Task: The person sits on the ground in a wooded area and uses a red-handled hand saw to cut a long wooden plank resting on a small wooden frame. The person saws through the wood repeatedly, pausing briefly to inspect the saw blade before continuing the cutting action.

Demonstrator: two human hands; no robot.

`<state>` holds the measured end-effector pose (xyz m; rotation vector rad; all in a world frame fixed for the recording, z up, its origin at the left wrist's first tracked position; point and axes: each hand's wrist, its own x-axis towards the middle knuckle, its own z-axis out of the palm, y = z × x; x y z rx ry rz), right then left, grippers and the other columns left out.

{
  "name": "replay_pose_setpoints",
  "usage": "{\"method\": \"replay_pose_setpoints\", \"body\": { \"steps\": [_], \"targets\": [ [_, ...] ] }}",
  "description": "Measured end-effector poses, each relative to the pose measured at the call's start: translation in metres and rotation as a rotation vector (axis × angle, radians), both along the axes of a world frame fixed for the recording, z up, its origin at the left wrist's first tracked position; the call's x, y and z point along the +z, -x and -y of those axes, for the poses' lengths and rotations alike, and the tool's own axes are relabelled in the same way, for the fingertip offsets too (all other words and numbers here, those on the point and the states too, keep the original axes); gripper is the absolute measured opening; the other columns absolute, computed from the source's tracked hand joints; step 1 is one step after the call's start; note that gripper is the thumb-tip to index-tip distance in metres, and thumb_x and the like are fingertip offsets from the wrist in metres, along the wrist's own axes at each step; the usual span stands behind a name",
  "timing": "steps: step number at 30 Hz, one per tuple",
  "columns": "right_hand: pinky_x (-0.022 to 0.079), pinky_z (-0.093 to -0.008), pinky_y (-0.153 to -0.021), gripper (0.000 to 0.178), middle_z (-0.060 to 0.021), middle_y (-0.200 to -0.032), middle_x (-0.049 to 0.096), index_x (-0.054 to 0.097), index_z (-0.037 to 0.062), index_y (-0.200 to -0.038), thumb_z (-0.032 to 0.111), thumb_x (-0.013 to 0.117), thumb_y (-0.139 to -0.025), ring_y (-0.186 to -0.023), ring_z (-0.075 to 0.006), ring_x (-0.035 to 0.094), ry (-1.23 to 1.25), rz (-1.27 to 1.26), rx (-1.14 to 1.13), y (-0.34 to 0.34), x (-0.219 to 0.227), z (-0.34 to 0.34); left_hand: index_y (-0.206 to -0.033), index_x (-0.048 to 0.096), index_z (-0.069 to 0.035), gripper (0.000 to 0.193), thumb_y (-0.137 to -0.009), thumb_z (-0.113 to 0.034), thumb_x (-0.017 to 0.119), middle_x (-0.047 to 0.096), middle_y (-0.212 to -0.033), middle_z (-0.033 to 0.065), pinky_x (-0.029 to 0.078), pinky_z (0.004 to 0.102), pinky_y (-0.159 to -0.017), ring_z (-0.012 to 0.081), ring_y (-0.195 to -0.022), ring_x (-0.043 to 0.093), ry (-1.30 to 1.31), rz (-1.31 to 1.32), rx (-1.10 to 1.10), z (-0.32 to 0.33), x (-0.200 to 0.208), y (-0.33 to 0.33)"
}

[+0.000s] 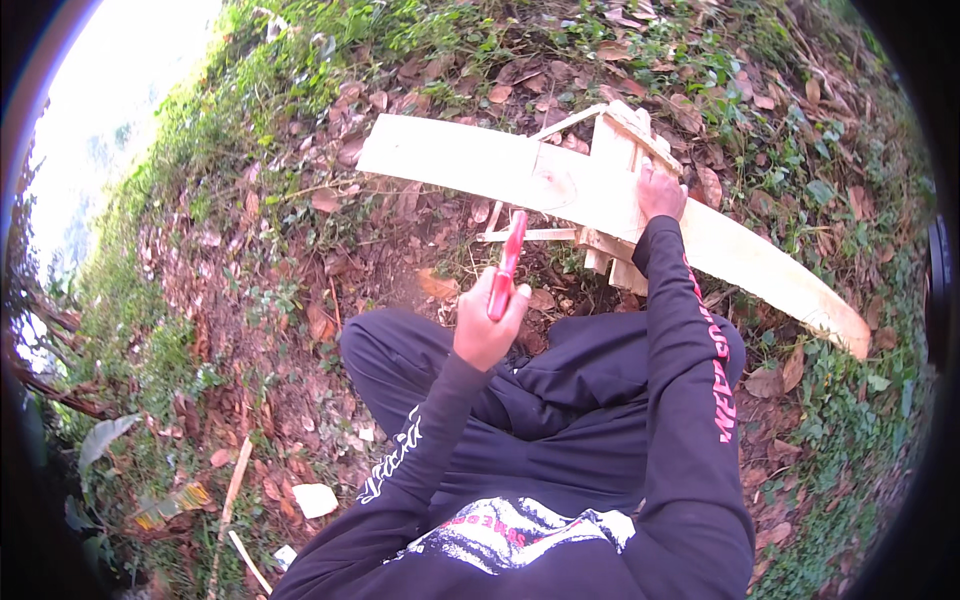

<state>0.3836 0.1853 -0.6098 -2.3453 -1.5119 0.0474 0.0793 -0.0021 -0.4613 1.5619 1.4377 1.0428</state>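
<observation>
My left hand (487,325) is closed around a slim, glossy red tool (512,250); its kind is not clear. The tool points up and away from me, its tip just short of the near edge of a long pale wooden plank (450,155). Farther right, my right hand (662,192) grips the wood where the plank meets a small frame of wooden slats (620,130). Its fingers curl over the pieces there. More slats (535,236) and short block ends (625,275) stick out beneath the plank on my side.
I sit cross-legged, my dark trousers (420,370) close below the plank. Dry leaves (437,285) and green plants (850,430) cover the sloping ground. At the lower left lie a thin wooden stick (232,500) and a pale wood chip (315,500).
</observation>
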Motion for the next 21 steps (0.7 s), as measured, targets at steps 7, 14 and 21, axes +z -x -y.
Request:
{"method": "replay_pose_setpoints", "body": {
  "steps": [7, 14, 21],
  "targets": [
    [0.041, -0.0461, -0.090, 0.026, -0.0126, -0.094, 0.068, 0.067, 0.0071, -0.091, 0.032, 0.058, -0.089, -0.097, -0.0279, 0.061, -0.335, 0.045, 0.037, 0.009, 0.012, 0.011, -0.096, 0.054, 0.000, 0.022, -0.084, -0.010, 0.069, 0.062, -0.067, 0.0129, 0.048, 0.0345, -0.055, 0.0280, -0.057, 0.064, 0.020, 0.036, -0.081, 0.013, -0.035, 0.006],
    [0.049, -0.0372, -0.074, 0.014, -0.0128, -0.087, 0.066, 0.064, 0.0009, -0.092, 0.014, 0.061, -0.088, -0.081, -0.0260, 0.064, -0.487, -0.411, 0.148, 0.062, 0.061, 0.067, -0.086, 0.053, 0.000, 0.017, -0.084, -0.005, 0.069, 0.056, -0.061, 0.0058, 0.043, 0.0290, -0.051, 0.0167, -0.049, 0.056, -0.040, 0.188, -0.019, 0.019, -0.071, 0.005],
    [0.050, -0.0267, -0.071, 0.019, -0.0075, -0.084, 0.064, 0.062, -0.0013, -0.099, 0.017, 0.056, -0.097, -0.079, -0.0129, 0.062, -0.239, -1.042, 0.369, 0.160, 0.078, 0.150, -0.095, 0.055, 0.002, 0.020, -0.082, -0.004, 0.069, 0.060, -0.066, 0.0122, 0.046, 0.0331, -0.053, 0.0258, -0.055, 0.062, -0.024, 0.247, -0.032, 0.018, -0.075, 0.006]
  ]
}}
